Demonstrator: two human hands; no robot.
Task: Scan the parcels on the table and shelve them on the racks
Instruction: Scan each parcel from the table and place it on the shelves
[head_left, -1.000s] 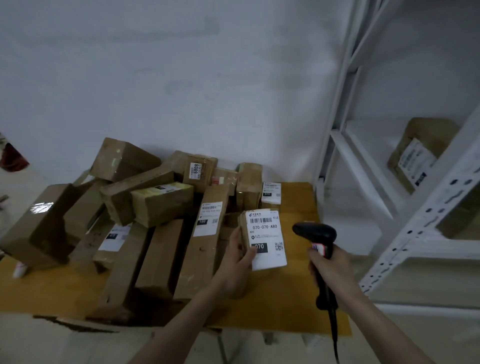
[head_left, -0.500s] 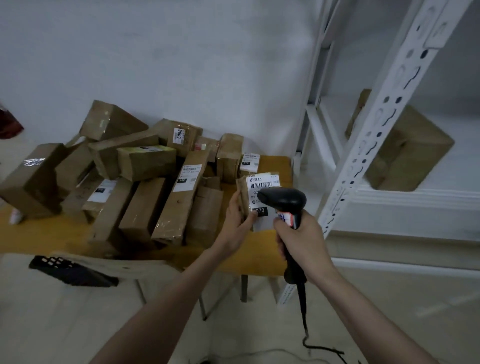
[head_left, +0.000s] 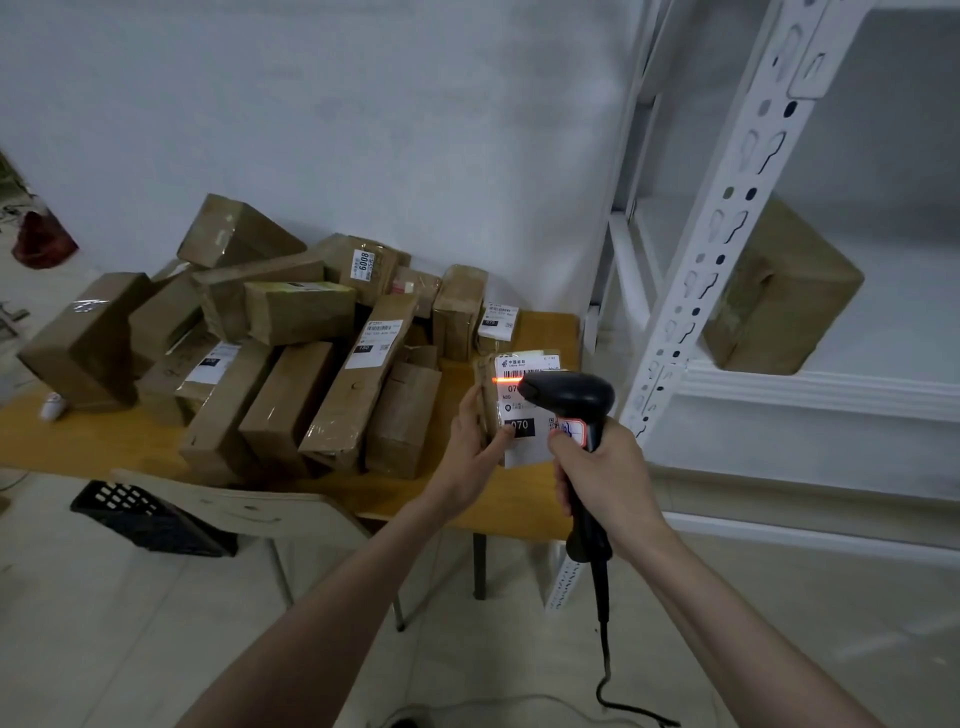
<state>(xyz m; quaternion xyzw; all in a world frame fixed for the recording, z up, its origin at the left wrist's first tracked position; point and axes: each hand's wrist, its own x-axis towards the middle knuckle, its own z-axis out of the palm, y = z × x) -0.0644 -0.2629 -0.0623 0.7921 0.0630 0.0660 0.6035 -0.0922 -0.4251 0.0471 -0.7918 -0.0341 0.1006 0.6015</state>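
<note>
I see the left hand (head_left: 475, 441) holding a small brown parcel (head_left: 488, 395) upright above the right end of the yellow table (head_left: 545, 332). The fingers are curled round the left edge of the parcel and the thumb presses on the white label (head_left: 527, 410) on its front, next to a black patch with the number 070. The label faces me.

The right hand (head_left: 602, 467) is wrapped tight round the grip of a black scanner (head_left: 571, 397), all fingers closed on the handle. The head of the scanner is just in front of the label and covers part of it. An orange-red light line (head_left: 506, 381) lies across the barcode at the top of the label. A black cable (head_left: 605, 649) hangs down from the bottom of the handle to the floor.

On the table, to the left of the held parcel, there is a pile of brown parcels (head_left: 291, 364), many wrapped in tape, some lying flat and some leaning on others. Several carry white labels; one at the back shows 6008. A small white object (head_left: 52, 406) lies at the left side of the table, but I cannot tell what it is.

To the right stands a white metal rack (head_left: 727, 234) with holes in its posts. One brown parcel (head_left: 779, 296) is already on its shelf. Under the near edge of the table I see a pale chair back (head_left: 244, 512) and a black crate (head_left: 150, 519) on the floor.
</note>
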